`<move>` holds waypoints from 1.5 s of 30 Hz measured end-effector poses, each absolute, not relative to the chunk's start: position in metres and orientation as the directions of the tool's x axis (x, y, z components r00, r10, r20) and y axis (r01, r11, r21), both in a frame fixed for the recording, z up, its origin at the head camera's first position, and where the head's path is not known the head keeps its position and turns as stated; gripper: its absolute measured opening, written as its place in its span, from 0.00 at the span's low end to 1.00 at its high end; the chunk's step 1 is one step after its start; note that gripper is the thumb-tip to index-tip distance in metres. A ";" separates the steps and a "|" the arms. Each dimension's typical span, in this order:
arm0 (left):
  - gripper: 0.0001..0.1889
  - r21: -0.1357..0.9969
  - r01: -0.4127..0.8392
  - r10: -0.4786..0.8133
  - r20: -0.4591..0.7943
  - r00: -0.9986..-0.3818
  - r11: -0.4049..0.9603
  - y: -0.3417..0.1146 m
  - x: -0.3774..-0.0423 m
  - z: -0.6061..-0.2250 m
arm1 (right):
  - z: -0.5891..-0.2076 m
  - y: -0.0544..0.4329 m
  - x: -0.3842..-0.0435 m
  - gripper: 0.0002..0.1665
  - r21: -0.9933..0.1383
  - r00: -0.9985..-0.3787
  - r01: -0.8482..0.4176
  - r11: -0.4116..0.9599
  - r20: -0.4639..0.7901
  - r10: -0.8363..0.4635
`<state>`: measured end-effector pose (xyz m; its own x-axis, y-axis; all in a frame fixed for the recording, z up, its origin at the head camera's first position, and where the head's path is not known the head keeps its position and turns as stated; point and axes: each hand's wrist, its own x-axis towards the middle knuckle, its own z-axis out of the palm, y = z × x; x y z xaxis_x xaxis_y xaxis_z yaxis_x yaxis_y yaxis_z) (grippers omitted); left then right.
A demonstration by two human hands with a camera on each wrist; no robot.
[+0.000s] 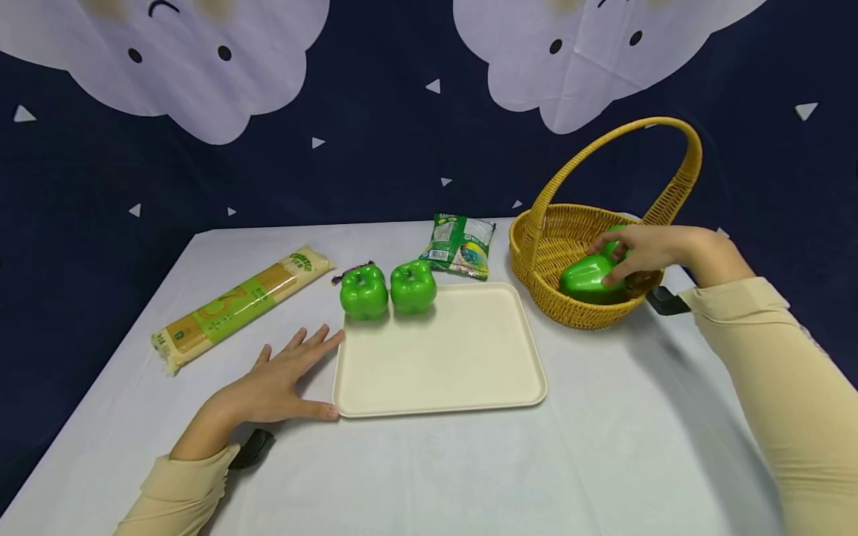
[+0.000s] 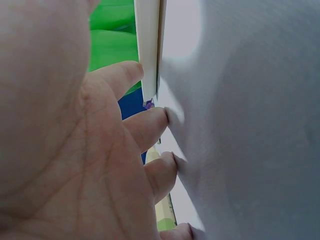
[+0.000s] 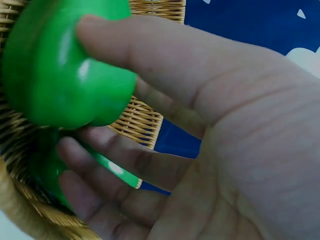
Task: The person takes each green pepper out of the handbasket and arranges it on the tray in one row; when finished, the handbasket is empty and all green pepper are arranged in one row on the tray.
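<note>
In the head view my right hand is inside the wicker basket and grips a glossy green bell pepper. The right wrist view shows the thumb pressed on the pepper, with fingers curled at its other side. A second green thing lies deeper in the basket, partly hidden by the hand. My left hand is spread on the table, its thumb and index fingertips at the left rim of the cream tray. Two green bell peppers sit side by side at the tray's back left corner.
A pack of dry noodles lies slanted at the left of the white-covered table. Behind the tray are a green snack bag and a small purple item. The basket's tall handle arches above it. A dark blue patterned cloth hangs behind.
</note>
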<state>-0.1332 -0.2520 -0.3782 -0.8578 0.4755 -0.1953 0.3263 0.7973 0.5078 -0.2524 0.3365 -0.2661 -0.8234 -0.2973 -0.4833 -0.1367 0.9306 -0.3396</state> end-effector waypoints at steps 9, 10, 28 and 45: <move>0.64 0.504 0.325 0.471 -0.193 -0.861 0.800 -0.253 -0.133 -0.379 | -0.269 0.325 -0.267 0.43 -0.335 -0.874 -0.153 0.930 -0.393 -0.286; 0.64 0.504 0.327 0.472 -0.191 -0.860 0.799 -0.253 -0.133 -0.379 | -0.268 0.324 -0.268 0.43 -0.334 -0.876 -0.159 0.929 -0.386 -0.288; 0.64 0.499 0.335 0.477 -0.189 -0.858 0.799 -0.253 -0.134 -0.378 | -0.274 0.305 -0.279 0.46 -0.294 -0.899 -0.186 0.938 -0.334 -0.283; 0.64 0.497 0.337 0.481 -0.193 -0.855 0.799 -0.254 -0.135 -0.381 | -0.288 0.311 -0.286 0.51 -0.421 -0.842 -0.124 0.899 -0.434 -0.320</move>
